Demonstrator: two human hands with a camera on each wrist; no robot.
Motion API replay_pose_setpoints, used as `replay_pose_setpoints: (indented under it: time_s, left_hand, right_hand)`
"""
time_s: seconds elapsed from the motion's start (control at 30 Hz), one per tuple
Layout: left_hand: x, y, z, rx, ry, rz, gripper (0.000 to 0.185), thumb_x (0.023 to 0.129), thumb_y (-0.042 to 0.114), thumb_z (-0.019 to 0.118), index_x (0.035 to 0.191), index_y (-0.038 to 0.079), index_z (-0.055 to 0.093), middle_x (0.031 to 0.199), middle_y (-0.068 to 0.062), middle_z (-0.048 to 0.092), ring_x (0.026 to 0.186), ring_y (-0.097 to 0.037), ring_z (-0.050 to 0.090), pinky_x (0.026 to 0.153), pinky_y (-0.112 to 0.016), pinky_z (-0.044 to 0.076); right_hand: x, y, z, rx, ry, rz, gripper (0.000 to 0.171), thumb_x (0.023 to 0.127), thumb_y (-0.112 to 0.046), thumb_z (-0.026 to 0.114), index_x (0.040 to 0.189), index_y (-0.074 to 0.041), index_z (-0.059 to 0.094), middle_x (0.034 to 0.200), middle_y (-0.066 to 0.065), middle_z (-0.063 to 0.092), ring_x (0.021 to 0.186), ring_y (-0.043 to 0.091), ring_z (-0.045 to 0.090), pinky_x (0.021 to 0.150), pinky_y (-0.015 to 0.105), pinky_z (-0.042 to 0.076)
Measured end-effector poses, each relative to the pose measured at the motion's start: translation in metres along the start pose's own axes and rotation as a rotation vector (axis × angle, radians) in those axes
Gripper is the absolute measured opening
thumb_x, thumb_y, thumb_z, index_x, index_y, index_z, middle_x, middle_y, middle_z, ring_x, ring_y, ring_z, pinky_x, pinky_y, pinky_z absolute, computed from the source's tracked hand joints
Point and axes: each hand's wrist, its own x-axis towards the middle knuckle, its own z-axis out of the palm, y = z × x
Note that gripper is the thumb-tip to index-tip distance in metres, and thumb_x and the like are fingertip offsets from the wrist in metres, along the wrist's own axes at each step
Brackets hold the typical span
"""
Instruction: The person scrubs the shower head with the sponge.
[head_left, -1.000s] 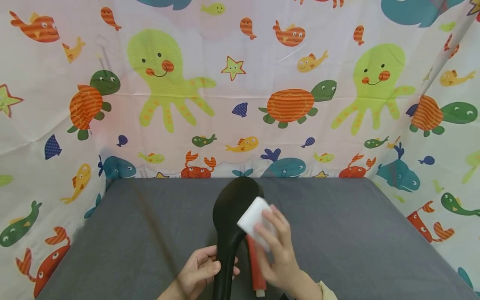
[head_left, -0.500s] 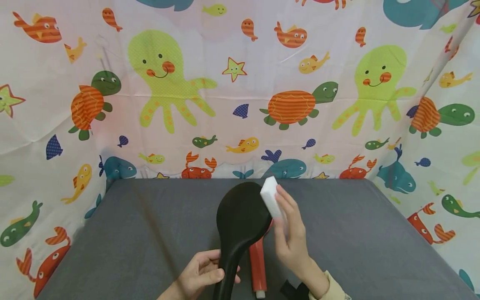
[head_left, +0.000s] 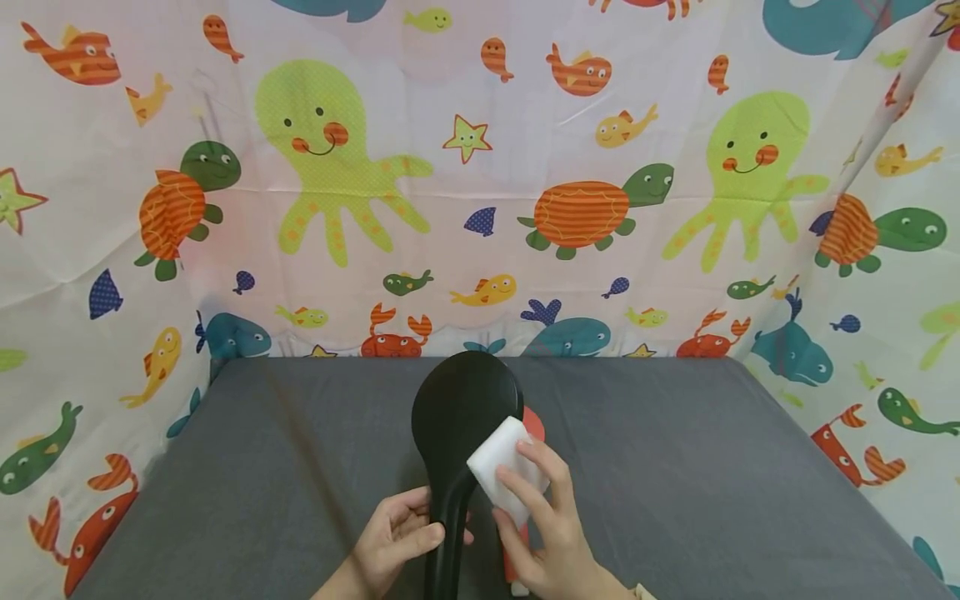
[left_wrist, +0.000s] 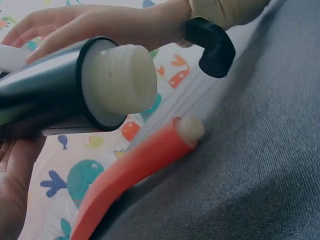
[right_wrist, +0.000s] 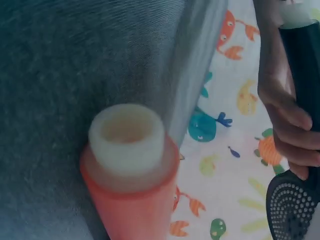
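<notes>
Black shower head (head_left: 453, 400), gripped by its handle in a person's left hand (head_left: 393, 533), the thumb in front and the fingers curled behind. It is raised over the table (head_left: 675, 467), midway between the left and right edges, its round top overlapping the far edge. The right hand (head_left: 551, 521) pinches a white sponge (head_left: 498, 458) between thumb and fingers, at the right side of the neck; whether it presses there is hard to tell. Beyond it, a red shower head (head_left: 534, 422) lies on the table, its handle pointing toward the near edge, held by neither hand.

Wiping appears to be under way and unfinished, since sponge and black shower head are both in hand. How much surface is done cannot be judged, nor whether the red one has had a turn.

The head view shows only the smooth black back; the right wrist view adds the perforated spray face (right_wrist: 295, 207). The left wrist view reveals the handle's pale threaded end (left_wrist: 122, 77) and a black attachment (left_wrist: 215, 47) at the right wrist.
</notes>
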Motion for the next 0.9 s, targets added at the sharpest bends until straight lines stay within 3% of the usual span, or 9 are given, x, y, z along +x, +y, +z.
replay_pose_setpoints:
  time_s: [0.07,0.2,0.3,0.4,0.57,0.73,0.83,0.9]
  left_hand:
    - [0.001,0.000,0.000,0.005,-0.017,-0.013,0.036,0.092,-0.014,0.032,0.126,-0.014,0.044,0.116,-0.015,0.059,0.099,-0.025,0.063,0.087,-0.034,0.049]
    - [0.001,-0.001,0.001,0.007,-0.091,-0.042,0.036,0.092,-0.014,0.036,0.127,-0.021,0.037,0.119,-0.015,0.058,0.100,-0.024,0.063,0.088,-0.032,0.048]
    - [0.001,-0.002,0.002,-0.008,-0.159,-0.068,0.039,0.091,-0.014,0.041,0.129,-0.023,0.033,0.121,-0.016,0.057,0.101,-0.021,0.063,0.084,-0.029,0.049]
    - [0.001,-0.001,0.004,-0.012,-0.198,-0.079,0.042,0.090,-0.014,0.044,0.129,-0.023,0.032,0.122,-0.016,0.057,0.101,-0.019,0.062,0.080,-0.027,0.050]
    - [0.001,0.000,0.003,0.049,-0.172,-0.030,0.041,0.089,-0.017,0.044,0.127,-0.026,0.031,0.123,-0.016,0.056,0.101,-0.020,0.062,0.079,-0.029,0.051]
    - [-0.001,-0.001,-0.001,0.119,-0.097,-0.009,0.040,0.088,-0.019,0.043,0.126,-0.026,0.032,0.121,-0.019,0.056,0.099,-0.024,0.063,0.082,-0.035,0.050]
    - [-0.002,0.001,-0.003,0.145,-0.075,-0.064,0.041,0.088,-0.017,0.044,0.127,-0.025,0.033,0.122,-0.021,0.055,0.098,-0.026,0.063,0.080,-0.036,0.051]
    - [-0.002,0.003,-0.003,0.171,-0.085,-0.104,0.042,0.089,-0.014,0.046,0.128,-0.024,0.033,0.124,-0.023,0.054,0.098,-0.025,0.063,0.079,-0.038,0.051]
  right_hand:
    - [0.001,0.004,-0.002,-0.013,0.018,0.016,0.032,0.091,-0.011,0.055,0.116,0.009,0.054,0.123,0.035,0.040,0.115,0.036,0.041,0.090,0.027,0.041]
    - [0.015,0.021,-0.020,-0.005,0.017,0.232,0.035,0.091,-0.002,0.049,0.124,0.009,0.050,0.128,0.031,0.043,0.115,0.030,0.046,0.086,0.022,0.043]
    - [0.027,0.033,-0.037,0.034,-0.069,0.428,0.040,0.091,0.005,0.044,0.131,0.003,0.048,0.130,0.019,0.049,0.114,0.020,0.048,0.089,0.020,0.041]
    - [0.036,0.040,-0.050,0.081,-0.149,0.553,0.042,0.093,0.007,0.040,0.133,-0.004,0.049,0.129,0.010,0.053,0.110,0.015,0.050,0.091,0.019,0.040]
    - [0.029,0.036,-0.056,0.068,-0.173,0.610,0.042,0.094,0.005,0.041,0.133,-0.007,0.049,0.128,0.008,0.053,0.106,0.015,0.051,0.087,0.021,0.042]
    - [0.010,0.025,-0.052,0.118,-0.145,0.671,0.042,0.092,0.008,0.044,0.132,-0.005,0.045,0.119,0.010,0.054,0.093,0.018,0.057,0.072,0.027,0.049]
    - [0.004,0.022,-0.051,0.137,-0.112,0.704,0.041,0.091,0.008,0.047,0.131,-0.004,0.045,0.114,0.011,0.055,0.089,0.018,0.058,0.066,0.030,0.049]
    - [0.006,0.023,-0.053,0.128,-0.104,0.708,0.041,0.092,0.008,0.046,0.131,-0.005,0.046,0.116,0.010,0.055,0.091,0.016,0.057,0.068,0.028,0.048]
